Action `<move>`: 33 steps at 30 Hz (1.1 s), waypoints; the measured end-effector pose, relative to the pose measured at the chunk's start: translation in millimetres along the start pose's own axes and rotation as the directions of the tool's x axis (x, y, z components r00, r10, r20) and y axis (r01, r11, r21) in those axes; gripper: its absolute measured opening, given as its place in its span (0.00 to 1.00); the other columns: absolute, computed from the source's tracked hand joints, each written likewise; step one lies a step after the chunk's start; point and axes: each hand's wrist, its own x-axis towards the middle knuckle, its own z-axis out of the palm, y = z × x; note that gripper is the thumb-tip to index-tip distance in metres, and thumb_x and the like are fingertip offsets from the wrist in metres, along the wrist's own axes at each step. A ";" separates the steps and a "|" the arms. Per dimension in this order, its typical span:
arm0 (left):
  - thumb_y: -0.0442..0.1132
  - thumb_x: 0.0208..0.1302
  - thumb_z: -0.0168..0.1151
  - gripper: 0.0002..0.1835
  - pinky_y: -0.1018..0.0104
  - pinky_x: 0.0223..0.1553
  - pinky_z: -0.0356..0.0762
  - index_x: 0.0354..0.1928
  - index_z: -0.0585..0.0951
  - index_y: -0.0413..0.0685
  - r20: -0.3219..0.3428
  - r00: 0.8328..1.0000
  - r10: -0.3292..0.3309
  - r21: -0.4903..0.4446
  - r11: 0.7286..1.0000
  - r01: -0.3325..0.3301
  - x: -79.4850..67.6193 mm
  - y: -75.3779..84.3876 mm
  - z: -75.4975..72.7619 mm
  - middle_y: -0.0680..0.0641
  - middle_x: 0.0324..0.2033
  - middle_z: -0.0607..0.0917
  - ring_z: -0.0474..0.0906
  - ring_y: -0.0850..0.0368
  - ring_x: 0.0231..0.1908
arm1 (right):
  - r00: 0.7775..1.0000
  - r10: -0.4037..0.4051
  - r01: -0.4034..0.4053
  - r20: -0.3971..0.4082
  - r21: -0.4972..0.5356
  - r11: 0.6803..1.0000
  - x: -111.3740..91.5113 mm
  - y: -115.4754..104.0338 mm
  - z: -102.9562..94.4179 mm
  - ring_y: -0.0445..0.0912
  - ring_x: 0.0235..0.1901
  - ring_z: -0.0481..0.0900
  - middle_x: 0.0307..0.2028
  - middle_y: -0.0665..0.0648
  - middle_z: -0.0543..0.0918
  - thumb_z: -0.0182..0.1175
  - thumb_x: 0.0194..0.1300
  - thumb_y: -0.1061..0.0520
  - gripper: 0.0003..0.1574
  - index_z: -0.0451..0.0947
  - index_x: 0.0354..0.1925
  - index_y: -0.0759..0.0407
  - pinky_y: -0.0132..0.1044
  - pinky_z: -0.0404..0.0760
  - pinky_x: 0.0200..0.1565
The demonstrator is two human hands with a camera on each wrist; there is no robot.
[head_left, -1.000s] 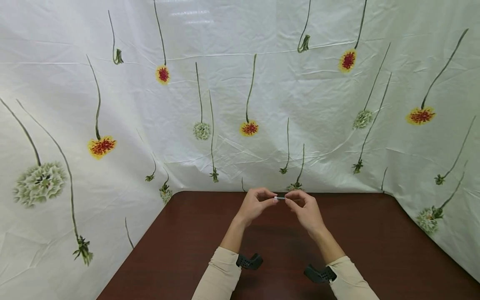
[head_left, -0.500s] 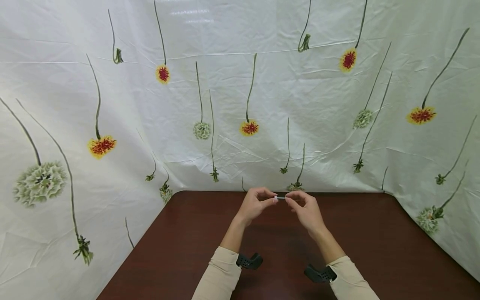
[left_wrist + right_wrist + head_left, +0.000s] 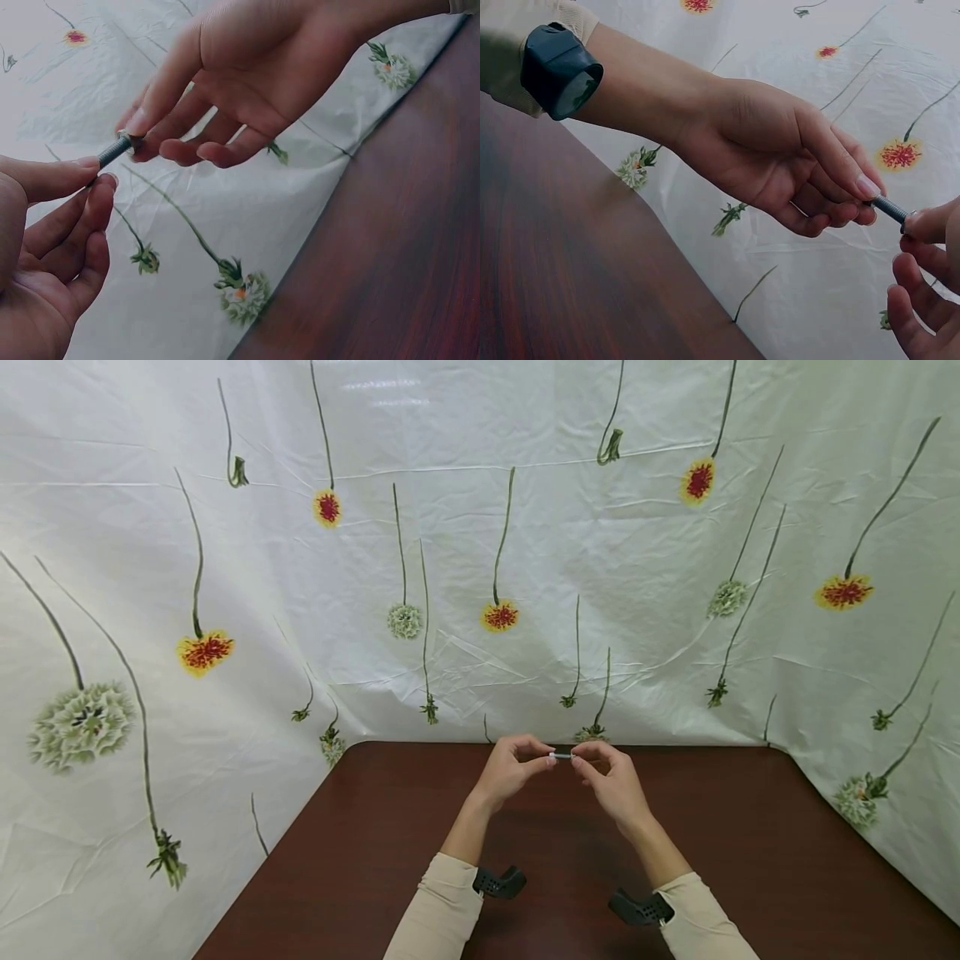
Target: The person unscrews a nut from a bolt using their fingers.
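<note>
Bolt, grey metal, ridged & cyl., pinched at opp. ends by L hand & R hand.

Seen past the slanting edge of the dark red-brown desk, against a white flower-printed cloth, the left hand pinches one end of a grey threaded bolt between thumb and finger. The right hand, only partly in view, pinches the other end. A black device sits at the left wrist, touching a beige sleeve.
</note>
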 end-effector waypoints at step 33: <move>0.31 0.67 0.71 0.09 0.58 0.43 0.83 0.45 0.87 0.32 -0.013 1.000 0.000 0.005 1.000 0.000 -0.4 1.9 1.2 0.46 0.35 0.90 0.86 0.53 0.38 | 1.000 -0.013 0.013 -0.003 0.011 1.000 -1.6 -4.2 -2.2 0.52 0.45 0.82 0.48 0.65 0.83 0.65 0.71 0.66 0.13 0.81 0.52 0.71 0.36 0.82 0.42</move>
